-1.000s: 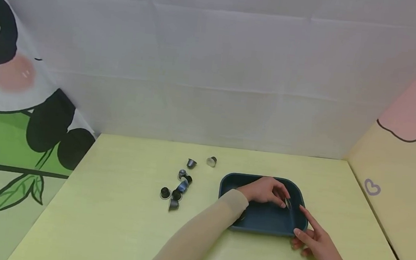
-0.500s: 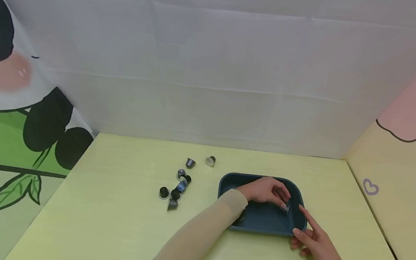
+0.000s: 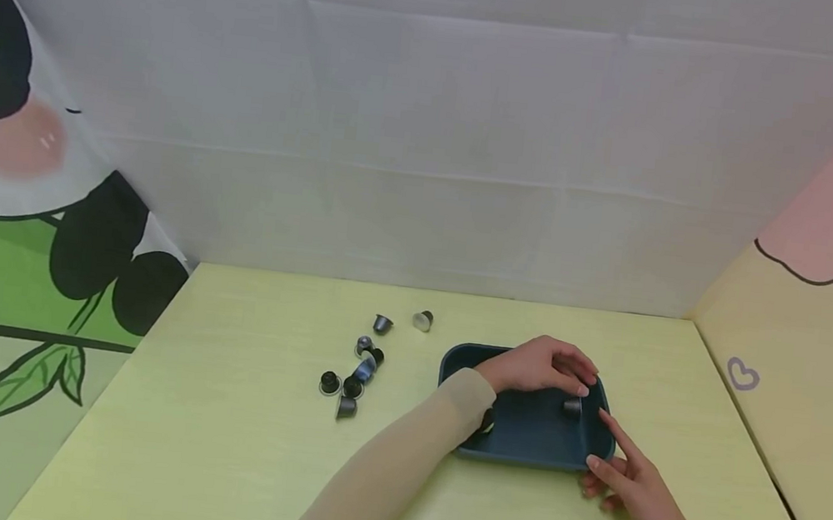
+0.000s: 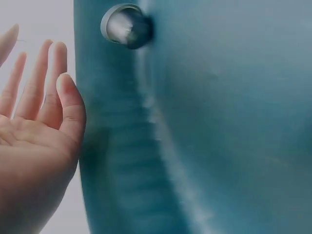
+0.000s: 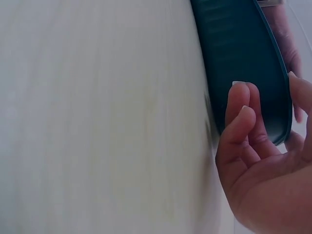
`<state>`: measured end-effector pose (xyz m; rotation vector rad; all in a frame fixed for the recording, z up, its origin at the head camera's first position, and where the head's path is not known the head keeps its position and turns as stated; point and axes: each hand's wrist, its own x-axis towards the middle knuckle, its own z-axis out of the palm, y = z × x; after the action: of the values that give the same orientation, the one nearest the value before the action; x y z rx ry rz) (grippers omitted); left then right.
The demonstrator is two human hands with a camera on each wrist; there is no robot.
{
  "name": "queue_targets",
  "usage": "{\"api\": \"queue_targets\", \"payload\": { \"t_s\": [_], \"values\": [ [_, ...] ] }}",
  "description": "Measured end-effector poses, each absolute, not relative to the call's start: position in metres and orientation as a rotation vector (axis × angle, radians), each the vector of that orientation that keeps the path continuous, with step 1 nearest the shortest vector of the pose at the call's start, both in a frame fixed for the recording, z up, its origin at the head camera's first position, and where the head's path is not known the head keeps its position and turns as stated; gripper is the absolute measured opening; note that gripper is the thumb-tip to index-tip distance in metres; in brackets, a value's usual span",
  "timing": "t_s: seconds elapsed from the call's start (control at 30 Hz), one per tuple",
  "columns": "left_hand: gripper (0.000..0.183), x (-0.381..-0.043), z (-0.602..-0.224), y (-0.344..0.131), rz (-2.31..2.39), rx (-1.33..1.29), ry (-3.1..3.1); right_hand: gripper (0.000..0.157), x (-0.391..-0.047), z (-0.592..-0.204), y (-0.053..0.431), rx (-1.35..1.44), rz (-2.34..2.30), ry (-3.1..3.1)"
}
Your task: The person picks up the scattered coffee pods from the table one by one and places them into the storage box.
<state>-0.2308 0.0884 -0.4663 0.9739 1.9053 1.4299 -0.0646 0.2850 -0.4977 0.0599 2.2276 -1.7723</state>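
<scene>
My left hand hovers over the far right part of a dark blue tray, its fingers relaxed and holding nothing. Just below its fingertips a dark coffee capsule lies on the tray floor near the right wall; the left wrist view shows a silvery capsule in the tray, apart from the spread fingers. Another capsule is partly hidden behind my left sleeve. My right hand grips the tray's near right corner, with curled fingers against the outer wall.
Several coffee capsules lie in a loose cluster on the yellow table, left of the tray. Two more, a dark capsule and a pale-lidded capsule, lie farther back. A white cloth backdrop closes the rear.
My left hand has let go of the coffee capsule and moved up and away from it. That capsule now lies in the tray. The right hand stays at the tray's corner.
</scene>
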Motion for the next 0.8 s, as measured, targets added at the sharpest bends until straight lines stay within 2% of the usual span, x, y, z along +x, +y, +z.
{"api": "queue_targets", "payload": {
  "t_s": [0.4, 0.6, 0.8],
  "values": [
    [0.034, -0.226, -0.430, 0.086, 1.462, 1.085, 1.924, 0.072, -0.065, -0.497, 0.285, 0.055, -1.769, 2.207],
    [0.032, -0.237, -0.414, 0.068, 1.555, 1.173, 1.921, 0.073, -0.066, -0.496, 0.287, 0.026, -1.762, 2.201],
    [0.034, -0.237, -0.394, 0.040, 1.630, 1.152, 1.989, 0.073, -0.066, -0.496, 0.288, -0.011, -1.763, 2.191]
  ]
}}
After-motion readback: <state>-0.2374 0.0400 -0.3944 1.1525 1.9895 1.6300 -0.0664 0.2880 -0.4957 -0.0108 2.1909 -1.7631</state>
